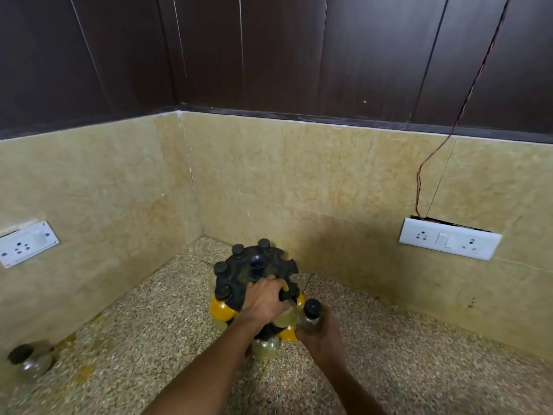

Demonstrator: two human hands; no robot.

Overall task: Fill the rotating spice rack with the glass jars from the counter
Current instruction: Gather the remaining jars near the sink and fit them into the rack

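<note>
Rack (256,272) steadied by left hand (264,299) curled on top disc. Jar (309,319) gripped by right hand (321,333), beside rack's near edge. Risk: rack spun by insertion push, slot missed, jar dropped.

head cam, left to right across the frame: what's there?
Left wall socket → loose jar on the counter → spice rack → left hand → jar held in the right hand → right wall socket.
</note>
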